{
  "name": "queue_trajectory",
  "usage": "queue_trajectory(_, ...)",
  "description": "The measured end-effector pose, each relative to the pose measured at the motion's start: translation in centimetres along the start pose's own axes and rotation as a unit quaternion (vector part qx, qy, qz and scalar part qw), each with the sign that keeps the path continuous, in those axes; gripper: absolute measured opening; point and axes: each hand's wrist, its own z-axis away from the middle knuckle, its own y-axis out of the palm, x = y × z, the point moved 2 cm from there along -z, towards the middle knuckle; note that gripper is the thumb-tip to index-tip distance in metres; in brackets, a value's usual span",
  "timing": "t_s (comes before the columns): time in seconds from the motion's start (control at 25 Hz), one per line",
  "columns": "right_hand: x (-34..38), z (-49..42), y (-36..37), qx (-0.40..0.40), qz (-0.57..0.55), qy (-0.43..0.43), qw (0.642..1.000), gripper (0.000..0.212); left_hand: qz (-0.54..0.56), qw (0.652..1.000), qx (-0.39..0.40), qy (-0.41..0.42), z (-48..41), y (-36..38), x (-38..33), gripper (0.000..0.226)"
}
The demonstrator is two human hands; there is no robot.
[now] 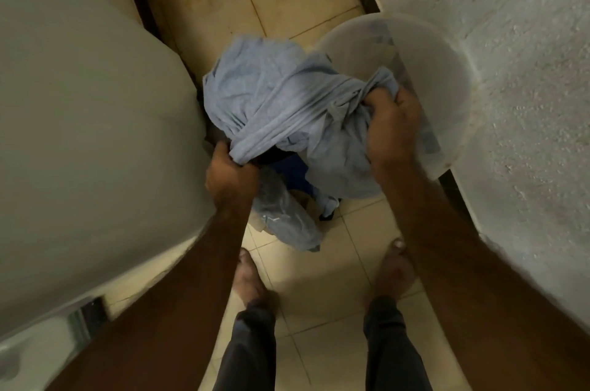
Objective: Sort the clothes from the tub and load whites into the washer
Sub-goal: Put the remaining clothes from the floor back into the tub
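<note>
A light blue-grey garment (274,96) hangs bunched in the air between my hands above the floor. My left hand (231,178) grips its lower left edge. My right hand (391,125) clutches its right end, just over the near rim of the translucent round tub (447,71). The tub stands on the floor against the right wall, and dark and striped clothes show faintly through its side. Under the garment lie a dark blue cloth (293,172) and a pale blue item in thin clear plastic (284,218). The washer (89,122) is the large white body on my left.
A rough white wall (526,71) closes the right side. The narrow passage has a beige tiled floor (319,263), where my bare feet stand below the clothes. A dark gap runs between the washer and the floor tiles.
</note>
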Motion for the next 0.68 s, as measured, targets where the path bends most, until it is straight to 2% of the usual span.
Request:
queue_trajectory(0.04, -0.6, 0.0, -0.2, -0.009, 0.008, 0.02, 1.0, 0.029, 0.04, 0.999, 0.021, -0.005, 0.1, 0.2, 0.5, 0.033)
queue_trajectory(0.12, -1.5, -0.4, -0.7, -0.049, 0.016, 0.04, 0.998, 0.025, 0.097, 0.994, 0.042, -0.013, 0.3, 0.6, 0.1, 0.023)
queue_trajectory(0.2, -2.2, -1.1, -1.2, -0.117, -0.001, 0.062, 0.991, 0.018, 0.103, 0.994, 0.03, 0.032, 0.5, 0.9, -1.6, 0.029)
queue_trajectory(0.28, -2.4, -1.7, -2.0, -0.187, 0.019, 0.087, 0.978, 0.023, 0.048, 0.99, 0.002, 0.13, 0.6, 1.7, -3.5, 0.041)
queue_trajectory(0.4, -3.0, -2.2, -3.6, -0.247, 0.186, 0.121, 0.943, 0.041, 0.002, 0.976, 0.003, 0.218, 1.5, 3.2, -6.4, 0.038)
queue_trajectory(0.48, -2.7, -1.7, -3.8, -0.264, 0.288, 0.063, 0.918, 0.047, -0.057, 0.964, 0.014, 0.26, 2.4, 4.4, -8.0, 0.034)
queue_trajectory(0.52, -2.7, -1.5, -3.6, -0.247, 0.31, -0.013, 0.918, 0.05, -0.105, 0.95, 0.018, 0.294, 3.1, 5.1, -8.8, 0.035)
queue_trajectory(0.6, -2.6, -0.9, -2.4, -0.127, 0.324, -0.156, 0.925, 0.058, -0.198, 0.916, 0.07, 0.343, 4.7, 6.6, -10.0, 0.045)
queue_trajectory(0.68, -2.8, -0.8, -1.0, 0.023, 0.358, -0.186, 0.915, 0.075, -0.224, 0.896, 0.172, 0.344, 5.8, 8.4, -10.0, 0.06)
